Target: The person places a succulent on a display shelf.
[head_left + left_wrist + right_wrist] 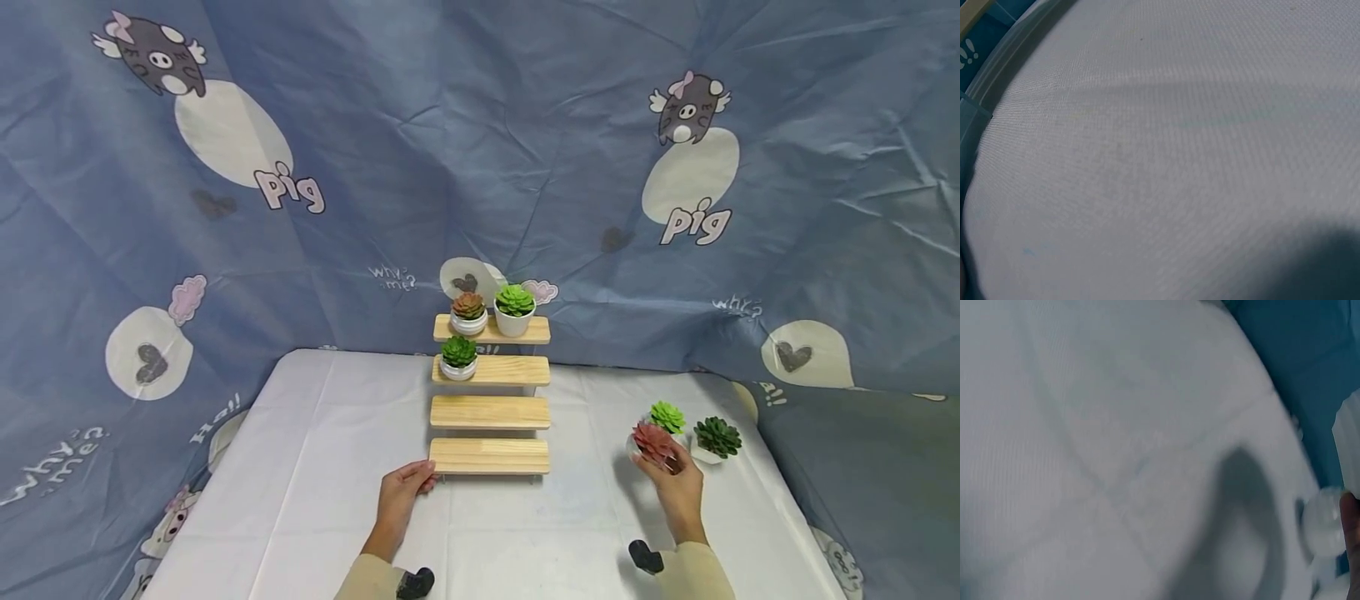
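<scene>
A tiered wooden stand [489,457] stands mid-table, and my left hand [401,498] grips the left corner of its lowest board between thumb and fingers. On the right, my right hand [678,492] holds a red succulent [652,442] in a white pot by its side. That pot [1349,447] shows ridged at the right edge of the right wrist view, with a fingertip against it. Just behind the red one is a bright green succulent [667,417]; a dark green succulent [717,437] in a white pot stands to its right.
The stand's top board bears a brownish-red succulent [468,307] and a green succulent [515,301]. A dark green succulent [459,352] sits at the left of the board below. White cloth [322,467] covers the table; a blue printed curtain [480,167] hangs behind and beside it.
</scene>
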A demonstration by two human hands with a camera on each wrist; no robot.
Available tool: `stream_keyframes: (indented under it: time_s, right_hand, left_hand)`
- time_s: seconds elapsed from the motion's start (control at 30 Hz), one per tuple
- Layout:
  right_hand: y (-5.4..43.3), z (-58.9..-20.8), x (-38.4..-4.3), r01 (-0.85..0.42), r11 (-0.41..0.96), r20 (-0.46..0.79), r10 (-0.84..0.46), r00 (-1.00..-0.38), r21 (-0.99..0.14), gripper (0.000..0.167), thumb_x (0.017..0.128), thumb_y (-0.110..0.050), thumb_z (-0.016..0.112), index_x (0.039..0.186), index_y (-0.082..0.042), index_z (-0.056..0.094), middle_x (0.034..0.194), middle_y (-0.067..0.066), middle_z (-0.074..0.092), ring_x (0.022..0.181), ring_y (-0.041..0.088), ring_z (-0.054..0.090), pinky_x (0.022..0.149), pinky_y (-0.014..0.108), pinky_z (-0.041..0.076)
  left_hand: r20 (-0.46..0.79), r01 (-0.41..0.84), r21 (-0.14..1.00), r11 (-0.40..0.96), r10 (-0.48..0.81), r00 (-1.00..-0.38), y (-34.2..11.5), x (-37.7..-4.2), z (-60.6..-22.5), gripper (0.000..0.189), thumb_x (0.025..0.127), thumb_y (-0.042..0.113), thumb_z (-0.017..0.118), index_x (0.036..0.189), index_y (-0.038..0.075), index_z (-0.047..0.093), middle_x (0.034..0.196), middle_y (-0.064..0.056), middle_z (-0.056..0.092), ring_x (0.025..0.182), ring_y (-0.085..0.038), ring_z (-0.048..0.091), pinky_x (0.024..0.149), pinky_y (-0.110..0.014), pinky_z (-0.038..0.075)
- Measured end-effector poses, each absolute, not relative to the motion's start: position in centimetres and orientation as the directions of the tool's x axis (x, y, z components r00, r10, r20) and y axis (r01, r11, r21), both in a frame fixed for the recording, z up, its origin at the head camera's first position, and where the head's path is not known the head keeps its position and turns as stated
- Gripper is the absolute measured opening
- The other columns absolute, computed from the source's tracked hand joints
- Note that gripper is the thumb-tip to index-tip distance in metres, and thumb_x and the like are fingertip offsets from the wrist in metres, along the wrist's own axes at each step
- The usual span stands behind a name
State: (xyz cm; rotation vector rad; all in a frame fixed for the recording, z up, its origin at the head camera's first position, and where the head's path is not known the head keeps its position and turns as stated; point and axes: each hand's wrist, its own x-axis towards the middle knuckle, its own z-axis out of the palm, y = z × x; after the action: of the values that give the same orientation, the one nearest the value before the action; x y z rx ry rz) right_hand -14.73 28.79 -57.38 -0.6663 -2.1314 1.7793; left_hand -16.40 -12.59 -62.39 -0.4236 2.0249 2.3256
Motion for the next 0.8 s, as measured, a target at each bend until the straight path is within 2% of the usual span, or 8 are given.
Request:
stream_keyframes:
  time_s: [0.17,0.37,0.53,0.73,0.8]
  right_hand:
    - [28.0,-56.6,-15.4,0.127,0.076,-0.074,0.485,-0.871,-0.989,0.072,0.072,-0.001,0.083,0.136,0.000,0.050,0.098,-0.015,0.059,0.083,-0.006,0.061,0.073,0.011,0.052]
    - [26.7,-55.7,-16.2,0.108,0.094,-0.057,0.430,-0.901,-0.990,0.074,0.075,-0.004,0.082,0.139,0.000,0.046,0.111,0.001,0.058,0.086,-0.005,0.059,0.074,0.011,0.051]
    - [25.4,-55.0,-17.3,0.075,0.066,-0.043,0.395,-0.918,-0.995,0.071,0.074,0.001,0.081,0.137,0.000,0.048,0.123,0.016,0.055,0.089,-0.005,0.061,0.079,0.013,0.052]
    - [24.0,-54.2,-18.6,0.057,0.046,-0.036,0.366,-0.930,-0.997,0.070,0.074,0.003,0.080,0.136,0.000,0.047,0.126,0.016,0.052,0.092,-0.003,0.058,0.078,0.013,0.052]
    - [23.6,-53.9,-18.9,0.046,0.034,-0.031,0.362,-0.932,-0.998,0.070,0.073,0.004,0.080,0.136,0.000,0.047,0.125,0.015,0.053,0.093,0.000,0.059,0.079,0.014,0.052]
  left_hand:
    - [-0.195,-0.173,0.974,-0.147,-0.150,-0.969,-12.6,-16.3,-62.3,0.032,0.087,0.014,0.072,0.100,-0.015,0.066,0.075,-0.005,0.071,0.065,-0.007,0.063,0.059,-0.019,0.053]
    - [-0.232,-0.211,0.968,-0.139,-0.159,-0.960,-12.5,-16.5,-62.1,0.030,0.088,0.013,0.072,0.101,-0.013,0.066,0.076,-0.004,0.071,0.065,-0.007,0.063,0.060,-0.019,0.054]
    - [-0.213,-0.192,0.972,-0.137,-0.159,-0.964,-12.6,-16.4,-62.2,0.033,0.087,0.015,0.072,0.101,-0.014,0.066,0.077,-0.005,0.071,0.065,-0.006,0.063,0.060,-0.018,0.053]
    - [-0.122,-0.099,0.981,-0.167,-0.134,-0.983,-12.7,-16.2,-62.4,0.033,0.086,0.021,0.075,0.094,-0.010,0.069,0.074,-0.003,0.071,0.065,-0.006,0.063,0.058,-0.017,0.053]
    - [-0.143,-0.120,0.978,-0.168,-0.137,-0.980,-12.6,-16.3,-62.3,0.031,0.086,0.018,0.074,0.095,-0.010,0.069,0.074,-0.003,0.070,0.065,-0.006,0.063,0.059,-0.017,0.053]
